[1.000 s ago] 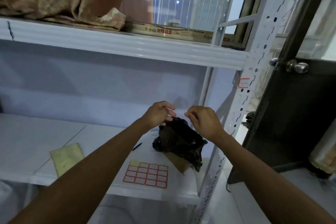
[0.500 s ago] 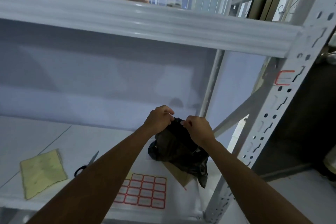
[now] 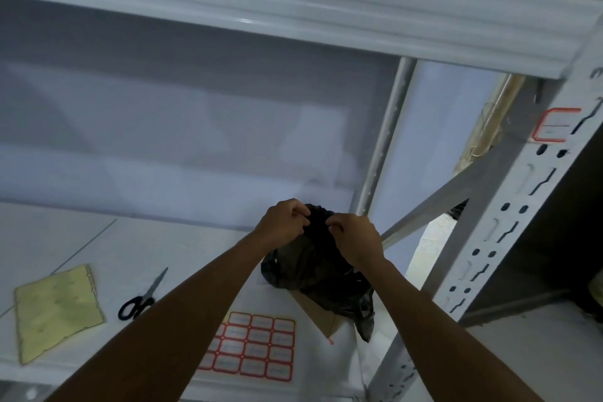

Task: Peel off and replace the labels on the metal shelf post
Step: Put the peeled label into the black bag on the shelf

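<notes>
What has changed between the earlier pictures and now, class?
The camera has tilted up and closed in on the shelf. Both hands, left and right, drew together and now pinch the top of the black bag. The scissors have come into view. The label stays on the post; the label sheet and yellow paper lie unmoved.

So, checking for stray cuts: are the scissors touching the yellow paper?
Apart. The head view shows bare shelf between the scissors and the yellow paper.
</notes>
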